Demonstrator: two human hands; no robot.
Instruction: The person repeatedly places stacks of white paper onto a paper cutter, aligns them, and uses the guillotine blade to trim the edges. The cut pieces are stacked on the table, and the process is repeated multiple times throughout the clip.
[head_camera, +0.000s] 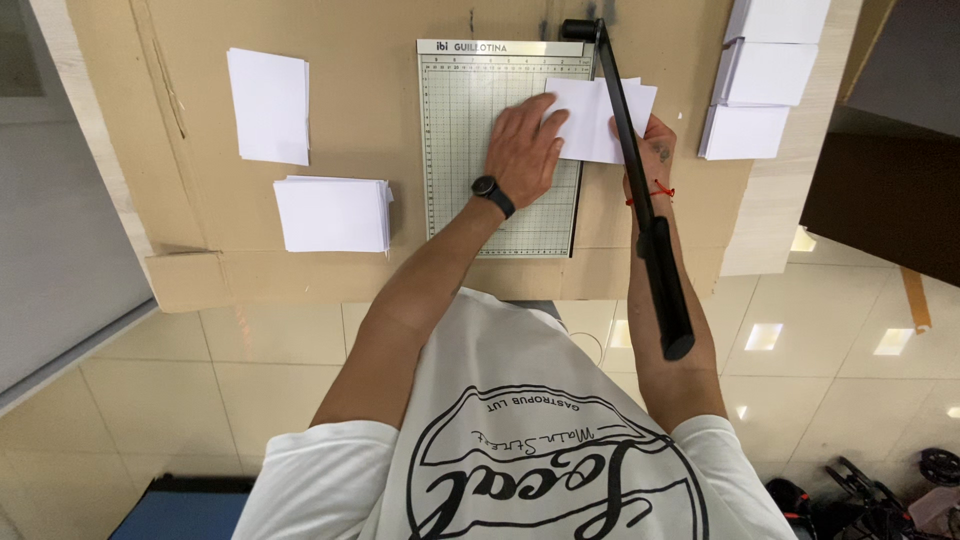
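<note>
Left hand (524, 148) flat and spread, palm down on a small stack of white paper sheets (598, 120) lying across the gridded bed of a guillotine paper cutter (470, 140) — fingers pressing the sheets near the cutting edge, a black watch (492, 195) at the wrist. Right hand (655, 150) at the far side of the raised black blade arm (640, 190), partly hidden behind it, touching the overhanging edge of the same sheets; grip cannot be told. Red thread bracelet (660, 192) on that wrist. Cutter resting on a brown cardboard-covered table (350, 120) — two stacks of cut white paper (300, 160) to the left, three more stacks (760, 75) to the right, well apart from the hands.
</note>
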